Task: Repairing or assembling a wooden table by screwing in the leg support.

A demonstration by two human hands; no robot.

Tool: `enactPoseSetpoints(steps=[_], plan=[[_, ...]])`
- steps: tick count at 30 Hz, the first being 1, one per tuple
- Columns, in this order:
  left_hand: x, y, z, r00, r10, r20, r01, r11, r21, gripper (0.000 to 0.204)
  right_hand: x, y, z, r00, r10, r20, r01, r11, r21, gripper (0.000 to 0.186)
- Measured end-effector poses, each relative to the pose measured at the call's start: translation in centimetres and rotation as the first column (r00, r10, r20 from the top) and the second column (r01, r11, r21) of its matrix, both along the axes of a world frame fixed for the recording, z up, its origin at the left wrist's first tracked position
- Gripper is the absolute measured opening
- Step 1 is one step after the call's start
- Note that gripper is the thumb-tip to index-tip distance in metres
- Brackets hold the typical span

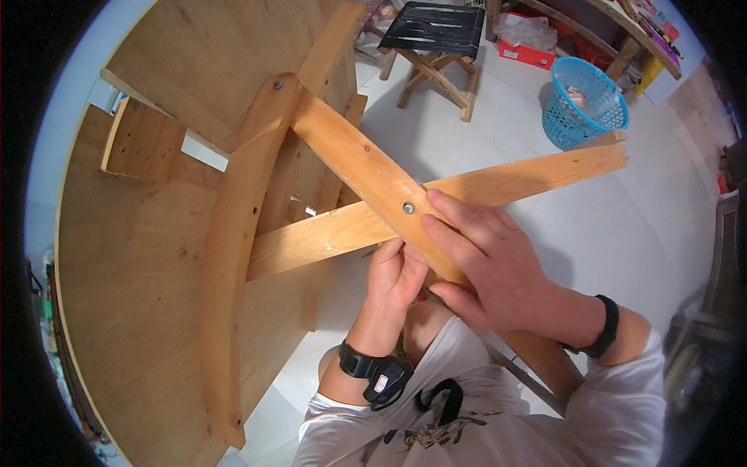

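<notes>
Two pale wooden slats cross in an X: the descending slat (338, 152) lies over the rising slat (545, 171), with a silver bolt (408, 208) near the crossing. My right hand (490, 272) grips the lower end of the descending slat, fingers on its face beside the bolt. Beneath the crossing, my left hand (395, 276) has its fingers curled up behind the wood; what they hold is hidden. Both slats reach toward a wooden rail (226, 311) on a large plywood panel (132, 280) at the left, which stands on edge or tilted.
A folding stool (432, 31) with a black strap seat stands at the back. To its right are a red box (520, 54), a blue mesh basket (583, 124) and a wooden table (646, 47). White tiled floor (638, 233) surrounds them. Dark furniture edges the far right.
</notes>
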State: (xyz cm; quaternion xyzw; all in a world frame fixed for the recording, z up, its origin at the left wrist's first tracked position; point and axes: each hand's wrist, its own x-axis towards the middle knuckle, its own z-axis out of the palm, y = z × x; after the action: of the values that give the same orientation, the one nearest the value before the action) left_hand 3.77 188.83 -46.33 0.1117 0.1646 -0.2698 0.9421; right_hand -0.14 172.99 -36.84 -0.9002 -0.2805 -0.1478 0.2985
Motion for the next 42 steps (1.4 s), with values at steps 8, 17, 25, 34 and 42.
enactPoseSetpoints(steps=[8,17,25,34,42], plan=[[0.3,0.3,-0.3,0.985,0.047,0.169,-0.093,0.955,0.282,0.034,0.0,-0.1,0.0,0.999,0.017,-0.044,-0.017,1.0,-0.01,0.058],[0.1,0.5,0.3,0.993,0.054,0.104,-0.086,0.939,0.332,0.033,0.2,-0.3,0.2,0.997,0.012,-0.075,-0.014,1.0,-0.026,0.055],[0.4,0.6,0.1,0.97,0.058,0.236,-0.178,0.831,0.527,0.034,0.6,-0.5,-0.5,0.999,0.026,-0.029,-0.026,1.0,0.007,0.053],[0.8,0.8,0.3,0.963,0.041,0.265,-0.183,0.824,0.536,0.036,1.3,-0.6,-1.2,0.999,0.04,-0.035,-0.04,0.999,0.025,0.051],[1.0,0.9,-0.7,0.983,0.03,0.182,-0.096,0.927,0.362,0.034,1.6,-0.8,-1.0,0.997,0.049,-0.054,-0.048,0.999,0.025,0.047]])
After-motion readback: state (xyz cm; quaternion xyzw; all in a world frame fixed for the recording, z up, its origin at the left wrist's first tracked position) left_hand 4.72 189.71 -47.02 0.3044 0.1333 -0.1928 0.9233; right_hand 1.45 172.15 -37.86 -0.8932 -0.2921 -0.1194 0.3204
